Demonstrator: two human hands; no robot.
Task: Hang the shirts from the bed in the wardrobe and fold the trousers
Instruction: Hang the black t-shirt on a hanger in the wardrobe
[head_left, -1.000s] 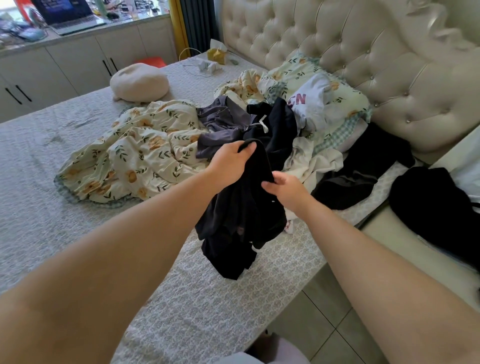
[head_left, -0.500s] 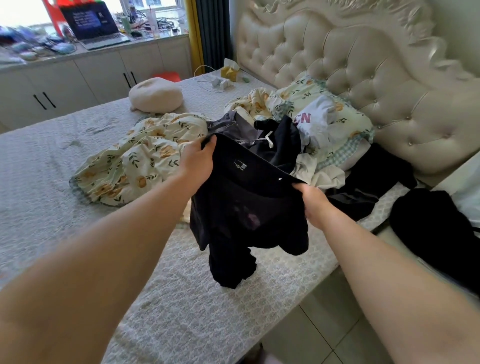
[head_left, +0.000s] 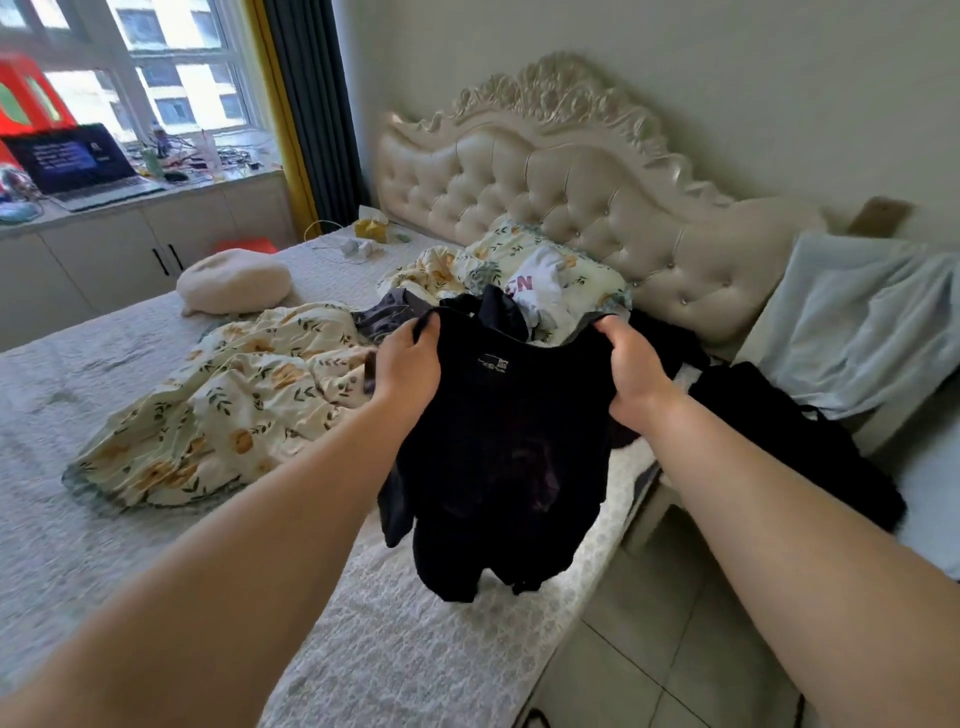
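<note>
A black shirt (head_left: 509, 457) with a small white neck label hangs spread in the air over the bed's near edge. My left hand (head_left: 408, 366) grips its left shoulder and my right hand (head_left: 631, 371) grips its right shoulder. Behind it on the bed (head_left: 395, 639) lies a heap of clothes: a grey garment (head_left: 384, 319), more dark pieces (head_left: 501, 309) and a white shirt with red letters (head_left: 537, 286). The wardrobe is out of view.
A floral quilt (head_left: 223, 410) and a cream round cushion (head_left: 234, 280) lie on the bed. The tufted headboard (head_left: 571, 197) stands behind. Another black garment (head_left: 795, 441) and pale blue cloth (head_left: 862, 322) lie on a low surface at the right. Tiled floor (head_left: 649, 649) is below.
Both hands have lifted the black shirt higher and pulled it wider apart by the shoulders. My head has tilted up, showing the window and wall.
</note>
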